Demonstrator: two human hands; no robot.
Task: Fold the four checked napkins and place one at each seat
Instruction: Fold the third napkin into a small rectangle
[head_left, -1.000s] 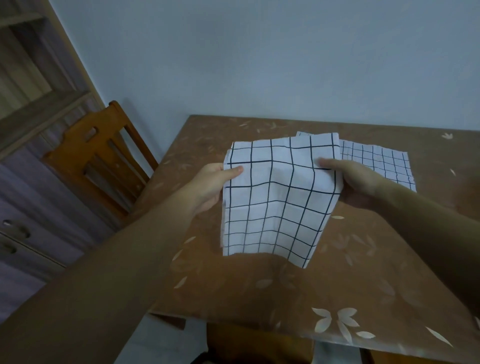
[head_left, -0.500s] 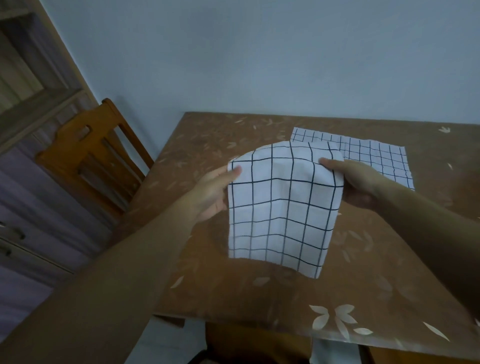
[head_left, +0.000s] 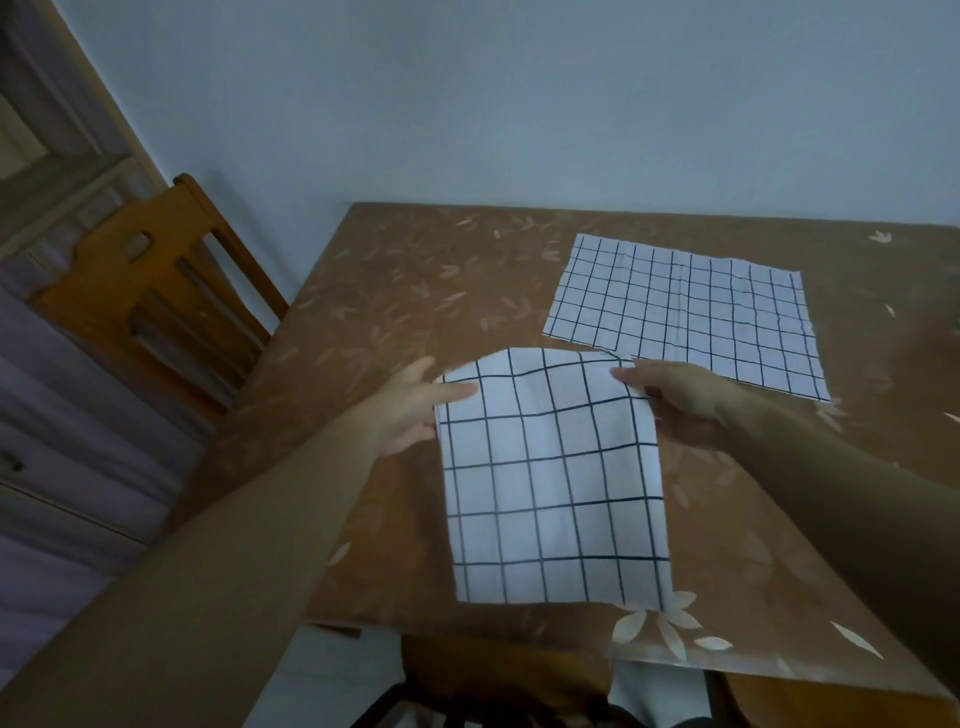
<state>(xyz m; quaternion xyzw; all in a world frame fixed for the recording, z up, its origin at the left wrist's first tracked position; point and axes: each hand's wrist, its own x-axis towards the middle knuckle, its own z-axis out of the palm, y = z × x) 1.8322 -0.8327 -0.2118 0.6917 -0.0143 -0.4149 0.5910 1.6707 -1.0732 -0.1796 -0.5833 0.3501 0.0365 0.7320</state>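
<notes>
1. Napkin, checked (head_left: 556, 483): held over the near middle of the table, hanging from its far edge. Its lower edge lies close to the table's near edge; contact with the top cannot be told.
2. Left hand (head_left: 410, 415): pinches the far-left corner, thumb on top.
3. Right hand (head_left: 680, 402): pinches the far-right corner, thumb on top, fingers hidden behind the cloth.
4. Flat napkin (head_left: 691, 312): spread at far right, its near edge just beyond the right hand; number of layers unclear.
5. Table (head_left: 405, 291): brown leaf-patterned top, bare across the far-left quarter and along the left edge.
6. Wooden chair (head_left: 145, 291): stands at the left edge.
</notes>
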